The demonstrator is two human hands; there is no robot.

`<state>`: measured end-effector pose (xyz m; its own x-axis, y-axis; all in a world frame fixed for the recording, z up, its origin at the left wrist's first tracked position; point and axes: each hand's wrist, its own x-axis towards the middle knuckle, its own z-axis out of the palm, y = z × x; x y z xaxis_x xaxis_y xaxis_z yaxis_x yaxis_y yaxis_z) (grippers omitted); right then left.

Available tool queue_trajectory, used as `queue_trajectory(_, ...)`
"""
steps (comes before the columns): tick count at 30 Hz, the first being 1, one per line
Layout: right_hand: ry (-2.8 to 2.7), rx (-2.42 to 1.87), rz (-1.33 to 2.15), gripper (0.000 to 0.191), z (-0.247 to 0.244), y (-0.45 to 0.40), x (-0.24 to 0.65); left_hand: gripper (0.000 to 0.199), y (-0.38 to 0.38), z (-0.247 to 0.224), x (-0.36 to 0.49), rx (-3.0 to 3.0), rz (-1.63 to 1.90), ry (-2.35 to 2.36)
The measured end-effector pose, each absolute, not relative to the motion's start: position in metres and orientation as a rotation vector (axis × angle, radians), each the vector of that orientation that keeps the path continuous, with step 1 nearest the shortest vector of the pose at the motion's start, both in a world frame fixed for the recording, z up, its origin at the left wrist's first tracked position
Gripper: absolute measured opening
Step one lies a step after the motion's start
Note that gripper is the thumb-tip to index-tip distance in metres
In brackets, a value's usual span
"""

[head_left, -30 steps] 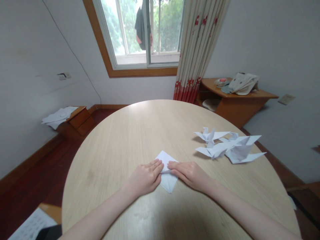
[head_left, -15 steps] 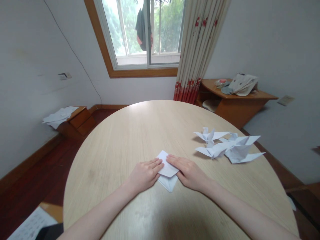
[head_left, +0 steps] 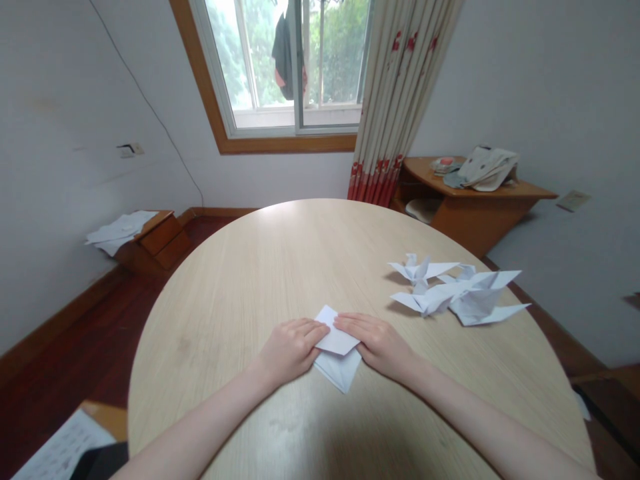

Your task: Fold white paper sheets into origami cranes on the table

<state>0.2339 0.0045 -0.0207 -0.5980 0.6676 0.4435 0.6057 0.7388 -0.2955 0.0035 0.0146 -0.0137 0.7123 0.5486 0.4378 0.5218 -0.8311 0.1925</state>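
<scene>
A small folded white paper (head_left: 338, 341) lies on the round wooden table (head_left: 240, 280), with an upper flap over a lower pointed layer. My left hand (head_left: 295, 347) has its closed fingers on the paper's left edge, thumb side toward the lower layer. On the right edge, my right hand (head_left: 376, 343) grips the paper, its fingers together on top and the thumb near the lower layer. Parts of both side corners are hidden under the fingers.
Several folded white paper birds (head_left: 460, 293) stand on the table's right side. Beyond the table are a corner desk (head_left: 480, 193) with a bag (head_left: 487, 168), a curtain (head_left: 395, 100), and a low cabinet (head_left: 163, 240) with papers at the left.
The paper has shifted slightly toward me, and its lower layer shows wider below the flap. The fingers of my left hand have drawn closer together at the edge.
</scene>
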Motion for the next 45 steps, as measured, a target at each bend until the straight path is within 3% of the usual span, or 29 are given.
queue_trajectory(7, -2.285, -0.991, 0.262, 0.041, -0.019, 0.005, 0.233, 0.028, 0.019, -0.015, 0.007, 2.495, 0.83, 1.047)
queue_trajectory(18, -2.003, -1.212, 0.483, 0.022, -0.015, 0.004, 0.221, 0.016, 0.019, -0.005, 0.018, 1.946, 0.826, 1.378)
queue_trajectory(27, -1.895, -1.358, 0.586, 0.016, -0.014, 0.008, 0.216, 0.018, 0.021, -0.007, 0.025, 1.715, 0.849, 1.374)
queue_trajectory(34, -1.94, -1.364, 0.648, 0.02, -0.01, 0.009, 0.219, 0.02, 0.02, -0.003, 0.025, 1.712, 0.822, 1.393)
queue_trajectory(38, -2.056, -1.241, 0.711, 0.035, 0.0, 0.006, 0.228, 0.02, 0.022, -0.004, 0.022, 1.687, 0.824, 1.373)
queue_trajectory(42, -2.14, -1.12, 0.557, 0.05, 0.014, 0.0, 0.241, 0.017, 0.026, -0.007, 0.019, 1.687, 0.802, 1.34)
queue_trajectory(45, -2.197, -0.966, 0.337, 0.042, 0.027, -0.004, 0.249, 0.018, 0.028, -0.009, 0.018, 1.7, 0.801, 1.321)
